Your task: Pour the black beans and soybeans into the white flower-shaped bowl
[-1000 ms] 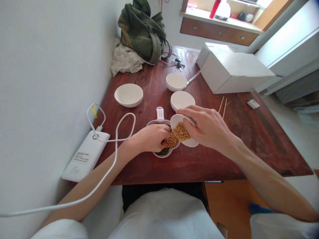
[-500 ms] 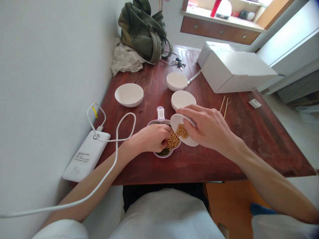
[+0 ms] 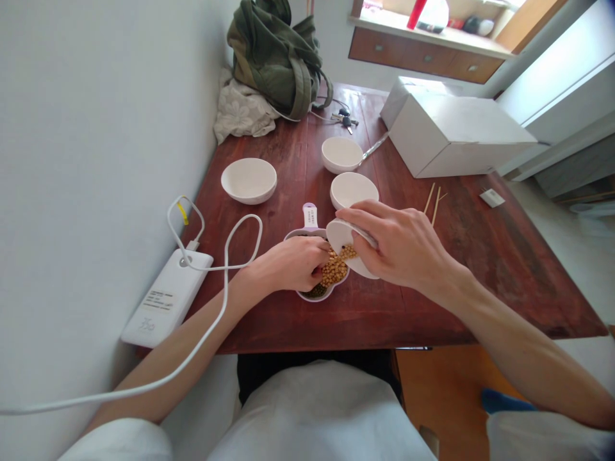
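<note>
1. The right hand (image 3: 398,246) is closest to the work. Its fingers are closed around the rim of a small white bowl (image 3: 342,238), gripping it tilted over a divided dish (image 3: 314,295). A few soybeans (image 3: 348,252) show at the bowl's low edge.
2. The left hand (image 3: 288,264) lies over the near side of the divided dish, just beside the tilted bowl. Its fingers are curled downward, with the tips hidden, so I cannot tell whether they grip anything.
3. The divided dish sits on a dark red wooden table (image 3: 384,314). It has a white body, a purple rim and a labelled handle (image 3: 310,216). One compartment holds a heap of loose soybeans (image 3: 334,272), and another holds green beans (image 3: 316,291).
4. Left of the hands lies a white power bank (image 3: 166,301) with a white cable (image 3: 225,301) looped across the left forearm.
5. Farther up the table are three white bowls (image 3: 248,180) (image 3: 353,190) (image 3: 342,154), thin wooden sticks (image 3: 432,203) and a metal spoon (image 3: 373,147).
6. At the far end are a white box (image 3: 456,131), keys (image 3: 344,121), a crumpled floral cloth (image 3: 240,112) and a green bag (image 3: 273,61).
</note>
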### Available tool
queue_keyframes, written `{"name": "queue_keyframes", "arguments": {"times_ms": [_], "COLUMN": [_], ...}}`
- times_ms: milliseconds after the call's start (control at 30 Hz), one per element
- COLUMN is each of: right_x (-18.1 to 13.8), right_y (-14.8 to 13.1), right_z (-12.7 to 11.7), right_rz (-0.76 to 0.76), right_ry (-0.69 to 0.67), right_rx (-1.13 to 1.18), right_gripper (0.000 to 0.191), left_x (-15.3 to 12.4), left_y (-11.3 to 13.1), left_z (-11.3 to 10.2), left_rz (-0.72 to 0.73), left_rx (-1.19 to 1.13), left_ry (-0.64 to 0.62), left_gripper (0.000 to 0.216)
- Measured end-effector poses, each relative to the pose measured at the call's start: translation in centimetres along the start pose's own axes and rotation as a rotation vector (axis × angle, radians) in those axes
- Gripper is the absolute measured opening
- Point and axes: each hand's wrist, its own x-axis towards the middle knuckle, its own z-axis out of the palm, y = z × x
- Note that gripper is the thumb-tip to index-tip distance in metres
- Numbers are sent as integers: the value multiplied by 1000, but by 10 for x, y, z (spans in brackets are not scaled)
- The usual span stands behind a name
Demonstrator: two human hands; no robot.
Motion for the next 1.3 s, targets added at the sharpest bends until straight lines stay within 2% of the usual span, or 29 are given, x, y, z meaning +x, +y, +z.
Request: {"name": "queue_keyframes", "arguments": {"times_ms": [567, 867, 1067, 1300], "right_x": [-4, -8, -5, -11], "right_y": [5, 36, 20, 4], "right_z": [-1, -1, 1, 19], "right_rz": [-73, 1, -26, -226], "right_ry": [79, 234, 243, 362], "right_rx": [-52, 115, 153, -64], "right_gripper": [42, 40, 38, 53], "left_x": [0, 0, 0, 2], "left_y": [1, -2, -1, 0], "left_z": [-5, -4, -6, -6], "left_rz": [5, 17, 14, -4], "left_rx": [-6, -32, -17, -34], "left_ry": [10, 24, 7, 32], "left_gripper": [17, 19, 20, 14]}}
